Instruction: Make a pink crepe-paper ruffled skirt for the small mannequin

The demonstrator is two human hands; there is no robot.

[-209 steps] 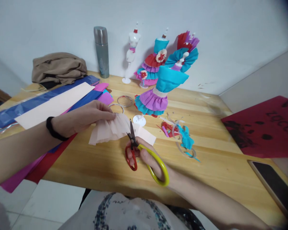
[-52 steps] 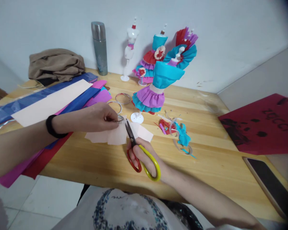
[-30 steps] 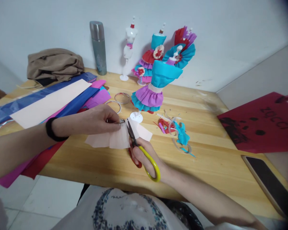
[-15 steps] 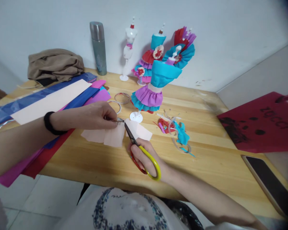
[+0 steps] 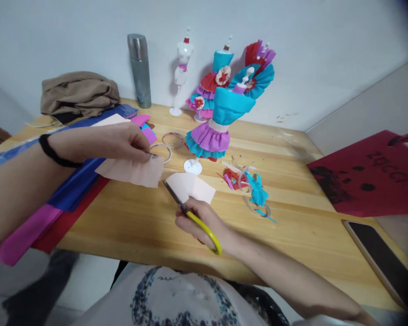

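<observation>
My left hand [image 5: 122,141] pinches the top edge of a pleated pale pink crepe paper piece [image 5: 132,171] and holds it just above the wooden table [image 5: 292,213]. My right hand [image 5: 199,219] is closed round the yellow-handled scissors [image 5: 190,216], whose blades point up-left towards the paper and lie low over the table. A cut-off pale pink scrap [image 5: 190,188] lies flat just beyond my right hand.
Paper-dressed mannequins [image 5: 221,115] stand mid-table with a steel flask [image 5: 140,70] and a brown cloth [image 5: 80,93] behind. Long crepe sheets [image 5: 64,194] lie at left, tape rings [image 5: 172,139] near them. Scraps [image 5: 251,188], a red bag [image 5: 370,176] and a phone [image 5: 381,260] sit at right.
The pink paper has been cut in two. My left hand has carried its pleated piece up and to the left, away from the scissors; my right hand has lowered the scissors.
</observation>
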